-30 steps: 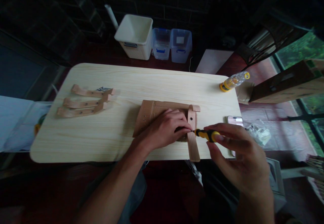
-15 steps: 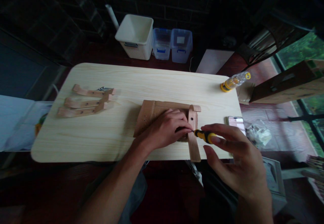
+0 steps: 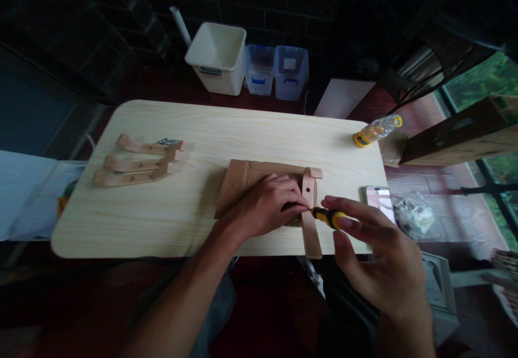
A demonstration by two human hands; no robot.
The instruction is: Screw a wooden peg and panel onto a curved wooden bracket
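Observation:
My right hand point(image 3: 376, 250) grips a yellow-and-black screwdriver point(image 3: 329, 217) by its handle, thumb below and fingers above. The screwdriver points left, its tip at a wooden hook point(image 3: 311, 239) with a curled end and a dark hole. Across a piece of cardboard point(image 3: 238, 177) under the hook lies my left hand point(image 3: 271, 204). Its thumb and forefinger are pinched together over the hook, right at the screwdriver's tip. Whatever small thing those fingertips hold is hidden. The hook's straight end reaches the table's front edge.
On the left of the pale wooden table point(image 3: 202, 131) lie several curved wooden pieces point(image 3: 133, 177) beside small metal parts point(image 3: 167, 141). A clear bottle with yellow contents point(image 3: 374, 131) and a phone point(image 3: 379, 201) are at the right edge. Bins point(image 3: 218, 74) stand behind.
My right thumb has drawn in closer to the screwdriver handle. My left hand, the hook and the cardboard keep their places.

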